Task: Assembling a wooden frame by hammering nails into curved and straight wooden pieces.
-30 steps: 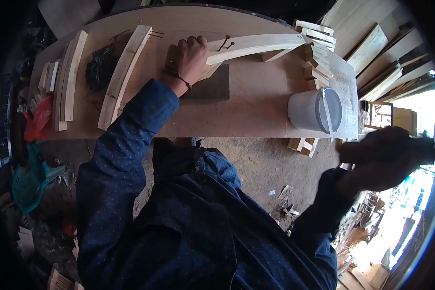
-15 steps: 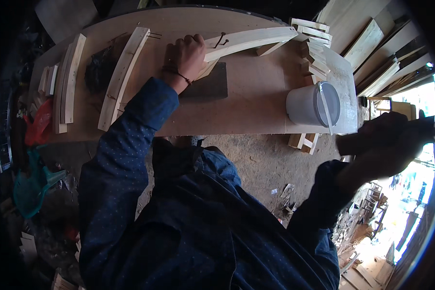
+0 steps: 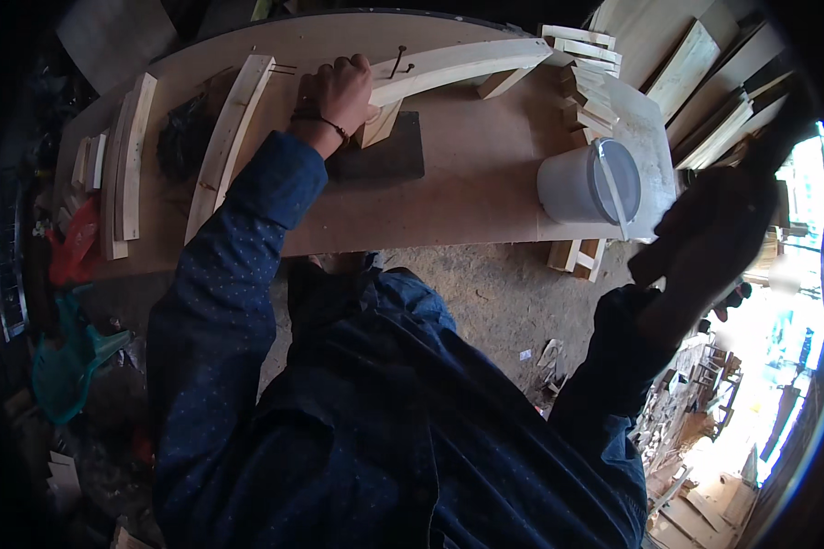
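Note:
My left hand [image 3: 337,99], a bracelet at its wrist, grips the near-left end of a curved wooden piece [image 3: 462,66] on the worktable [image 3: 458,201]. Two dark nails [image 3: 397,60] stand partly out of that piece near my fingers. Wooden supports [image 3: 501,81] prop it, and a dark rectangular block [image 3: 403,146] lies beneath its left end. Out at the right, my right hand [image 3: 705,238], dark and blurred, is closed on a dark hammer-like tool [image 3: 767,137], raised beside the table's right end.
Curved pieces [image 3: 233,133] and straight lengths [image 3: 133,156] lie left, near black plastic [image 3: 181,137] and a red bag [image 3: 78,238]. A white bucket [image 3: 568,183] and wood stacks [image 3: 581,91] occupy the right. Boards [image 3: 687,64] lean beyond; a green chair [image 3: 64,366] stands below left.
My right hand and the tool have swung upward, the tool now pointing up toward the upper right. My left hand and the curved piece have shifted slightly up and left in view.

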Motion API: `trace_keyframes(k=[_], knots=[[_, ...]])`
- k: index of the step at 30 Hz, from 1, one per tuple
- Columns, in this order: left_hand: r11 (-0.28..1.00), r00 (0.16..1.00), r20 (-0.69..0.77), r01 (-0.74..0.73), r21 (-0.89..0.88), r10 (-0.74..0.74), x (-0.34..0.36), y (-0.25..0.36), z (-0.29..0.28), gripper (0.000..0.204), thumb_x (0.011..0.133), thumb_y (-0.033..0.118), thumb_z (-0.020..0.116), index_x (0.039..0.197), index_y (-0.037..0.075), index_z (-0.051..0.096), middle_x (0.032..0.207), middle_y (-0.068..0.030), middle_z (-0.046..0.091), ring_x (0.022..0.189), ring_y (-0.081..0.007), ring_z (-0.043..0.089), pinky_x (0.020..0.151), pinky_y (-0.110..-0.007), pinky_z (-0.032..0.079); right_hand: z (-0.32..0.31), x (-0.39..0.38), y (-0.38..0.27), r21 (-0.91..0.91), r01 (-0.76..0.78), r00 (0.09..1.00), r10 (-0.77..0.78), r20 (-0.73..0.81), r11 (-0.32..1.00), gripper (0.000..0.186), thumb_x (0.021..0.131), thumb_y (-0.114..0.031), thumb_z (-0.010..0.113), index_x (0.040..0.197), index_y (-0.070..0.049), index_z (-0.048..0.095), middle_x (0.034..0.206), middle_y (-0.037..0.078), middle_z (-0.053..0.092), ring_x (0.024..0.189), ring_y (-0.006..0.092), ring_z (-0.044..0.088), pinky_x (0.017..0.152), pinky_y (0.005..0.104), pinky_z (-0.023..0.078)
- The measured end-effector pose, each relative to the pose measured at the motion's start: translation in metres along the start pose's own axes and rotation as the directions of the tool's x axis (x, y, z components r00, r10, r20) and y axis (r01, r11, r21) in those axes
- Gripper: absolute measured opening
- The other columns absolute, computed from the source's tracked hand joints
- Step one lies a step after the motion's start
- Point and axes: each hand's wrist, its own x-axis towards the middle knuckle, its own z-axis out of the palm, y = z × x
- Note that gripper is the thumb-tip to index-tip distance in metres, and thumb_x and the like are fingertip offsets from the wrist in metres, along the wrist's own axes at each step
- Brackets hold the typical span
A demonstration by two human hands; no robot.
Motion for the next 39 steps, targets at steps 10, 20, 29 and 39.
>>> trace_keyframes(k=[10, 20, 29, 39], knots=[[0.999, 0.996, 0.088, -0.020, -0.037, 0.023, 0.002, -0.006, -0.013, 0.065, 0.070, 0.039, 0.084, 0.110, -0.002, 0.054, 0.103, -0.0254, 0.067, 0.096, -0.0418, 0.067, 0.084, -0.047, 0.055, 0.051, -0.110, 0.037, -0.097, -0.530, 0.780, 0.529, 0.333, 0.843, 0.044, 0.101, -0.016, 0.055, 0.142, -0.005, 0.043, 0.067, 0.000, 0.052, 0.049, 0.0071, 0.049, 0.043, 0.0244, 0.040], [0.969, 0.877, 0.449, -0.067, -0.236, 0.170, 0.030, -0.046, -0.044, 0.084, 0.080, 0.042, 0.076, 0.139, -0.008, 0.043, 0.130, -0.0293, 0.058, 0.123, -0.0389, 0.055, 0.104, -0.039, 0.044, 0.044, -0.197, 0.091, -0.406, -0.074, 0.764, 0.313, 0.564, 0.911, 0.070, 0.082, -0.009, 0.070, 0.148, -0.011, 0.044, 0.103, 0.022, 0.066, 0.080, 0.0377, 0.067, 0.066, 0.0457, 0.054], [0.854, 0.814, 0.433, -0.140, -0.502, 0.388, 0.051, -0.078, -0.031, 0.087, 0.084, 0.042, 0.075, 0.141, -0.013, 0.040, 0.137, -0.0276, 0.053, 0.128, -0.0320, 0.051, 0.108, -0.035, 0.038, 0.106, -0.221, 0.075, -0.393, 0.337, 0.555, 0.157, 0.817, 0.855, 0.058, 0.096, -0.019, 0.056, 0.151, -0.022, 0.037, 0.089, 0.014, 0.061, 0.081, 0.0293, 0.069, 0.055, 0.0402, 0.058], [0.841, 0.800, 0.390, -0.245, -0.482, 0.456, 0.051, -0.054, -0.023, 0.060, 0.083, 0.037, 0.071, 0.118, -0.010, 0.054, 0.112, -0.0359, 0.063, 0.109, -0.0463, 0.062, 0.096, -0.045, 0.048, 0.144, -0.167, 0.037, -0.512, 0.537, 0.593, 0.131, 0.794, 0.670, 0.052, 0.103, -0.034, 0.049, 0.151, -0.021, 0.036, 0.096, 0.010, 0.060, 0.076, 0.0185, 0.067, 0.051, 0.0301, 0.057]])
